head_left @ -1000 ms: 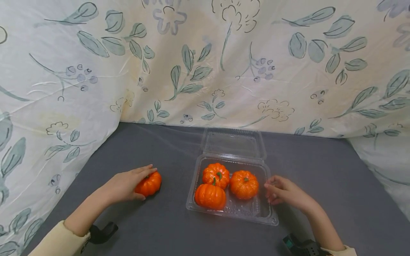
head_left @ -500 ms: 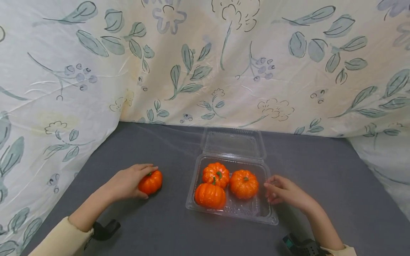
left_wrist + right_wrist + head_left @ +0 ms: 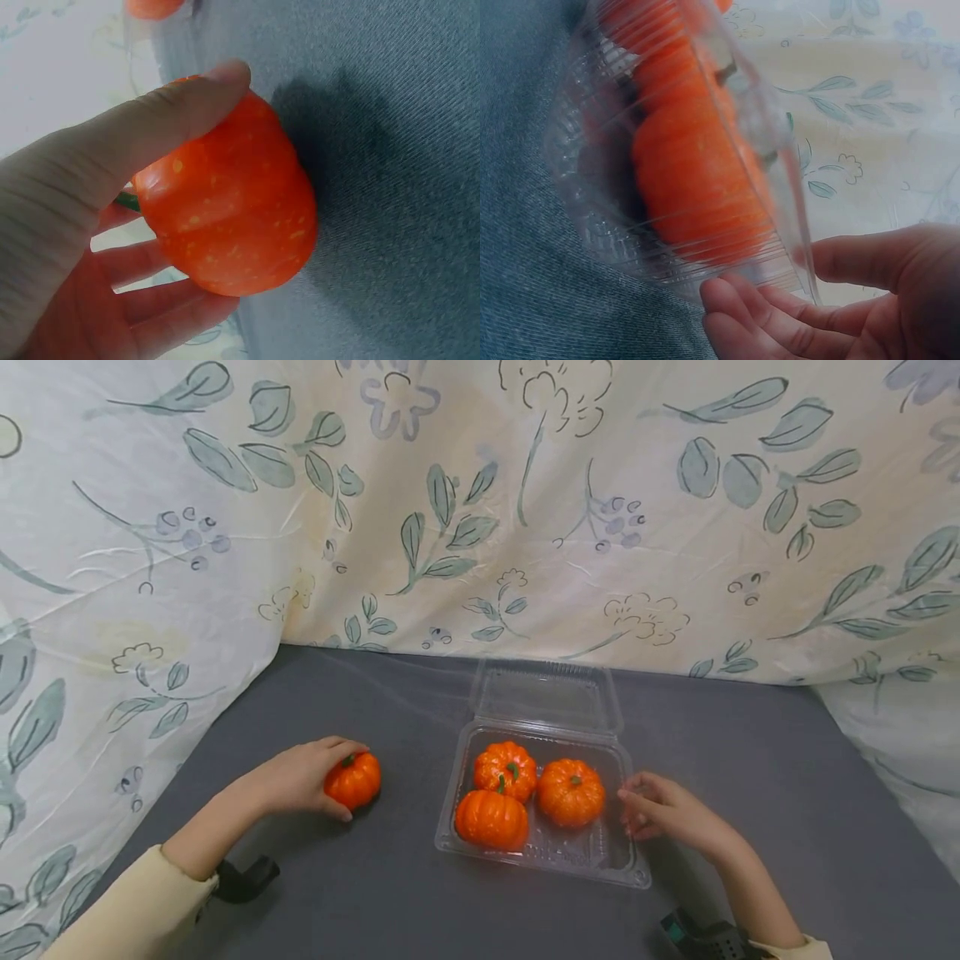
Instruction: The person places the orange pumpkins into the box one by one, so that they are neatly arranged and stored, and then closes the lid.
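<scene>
My left hand (image 3: pixel 303 781) grips a small orange pumpkin (image 3: pixel 353 781) on the left side of the cloth. In the left wrist view its thumb lies over one side of the speckled pumpkin (image 3: pixel 229 202) and the fingers curl behind, near the green stem (image 3: pixel 127 200). A clear plastic clamshell box (image 3: pixel 558 857) stands right of the middle, its lid (image 3: pixel 547 693) folded back. Inside it sit three more orange pumpkins, at the back left (image 3: pixel 506 768), front left (image 3: pixel 491 820) and right (image 3: pixel 572 792). My right hand (image 3: pixel 675 814) pinches the box's right rim between thumb and fingers.
A dark grey cloth (image 3: pixel 405 893) covers the table. Behind it and along both sides hangs a pale curtain (image 3: pixel 465 635) printed with leaves and flowers. Black straps (image 3: pixel 243 878) with devices sit below both wrists.
My left hand has shifted slightly to the right and away from me with the pumpkin, its thumb now closer round the front. The right hand and the box have stayed in place.
</scene>
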`<state>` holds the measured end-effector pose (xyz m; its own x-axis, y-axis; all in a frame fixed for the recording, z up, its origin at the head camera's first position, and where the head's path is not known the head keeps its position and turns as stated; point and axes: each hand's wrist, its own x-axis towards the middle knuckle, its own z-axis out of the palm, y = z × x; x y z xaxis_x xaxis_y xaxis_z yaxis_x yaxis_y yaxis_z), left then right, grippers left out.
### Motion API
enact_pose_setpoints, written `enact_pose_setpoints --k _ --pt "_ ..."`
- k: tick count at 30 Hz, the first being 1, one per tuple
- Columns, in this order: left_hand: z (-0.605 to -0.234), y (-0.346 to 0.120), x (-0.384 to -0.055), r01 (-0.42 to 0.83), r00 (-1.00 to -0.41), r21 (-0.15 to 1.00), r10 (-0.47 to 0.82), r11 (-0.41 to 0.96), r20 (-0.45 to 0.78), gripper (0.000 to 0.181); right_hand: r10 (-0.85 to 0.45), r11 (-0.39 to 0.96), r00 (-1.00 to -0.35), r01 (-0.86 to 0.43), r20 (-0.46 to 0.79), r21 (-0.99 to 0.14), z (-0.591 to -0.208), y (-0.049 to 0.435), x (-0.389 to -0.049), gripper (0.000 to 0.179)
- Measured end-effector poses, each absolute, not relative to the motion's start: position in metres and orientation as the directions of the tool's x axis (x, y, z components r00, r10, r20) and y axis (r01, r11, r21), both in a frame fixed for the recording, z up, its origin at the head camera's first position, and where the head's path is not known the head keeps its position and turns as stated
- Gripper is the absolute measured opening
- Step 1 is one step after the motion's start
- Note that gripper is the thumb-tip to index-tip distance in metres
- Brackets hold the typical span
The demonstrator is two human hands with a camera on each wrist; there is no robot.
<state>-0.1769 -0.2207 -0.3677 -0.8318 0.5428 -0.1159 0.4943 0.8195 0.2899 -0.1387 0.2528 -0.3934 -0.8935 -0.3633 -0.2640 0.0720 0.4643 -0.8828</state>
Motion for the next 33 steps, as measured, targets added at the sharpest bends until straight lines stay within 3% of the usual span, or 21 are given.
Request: enact_pose_setpoints --k 7,16,23,33 --pt "-0.356 -0.220 -0.191 0.523 -0.783 0.310 0.591 0.794 -0.195 0.073 -0.371 0.458 -0.891 0.069 -0.261 -0.886 -0.394 0.253 -0.138 0.034" --pt "-0.318 -0.219 -0.197 0.397 -0.731 0.337 0.516 0.854 -0.446 0.071 -0.364 0.462 -0.891 0.080 -0.271 -0.883 -0.395 0.251 -0.139 0.033" --pt "-0.294 -0.224 -0.198 0.359 -0.743 0.330 0.481 0.873 -0.465 0.072 -0.366 0.456 -0.892 0.077 -0.265 -0.887 -0.394 0.251 -0.140 0.035" --pt "-0.299 -0.223 -0.196 0.375 -0.739 0.369 0.515 0.850 -0.434 0.071 -0.365 0.453 -0.889 0.090 -0.277 -0.887 -0.393 0.251 -0.139 0.035"
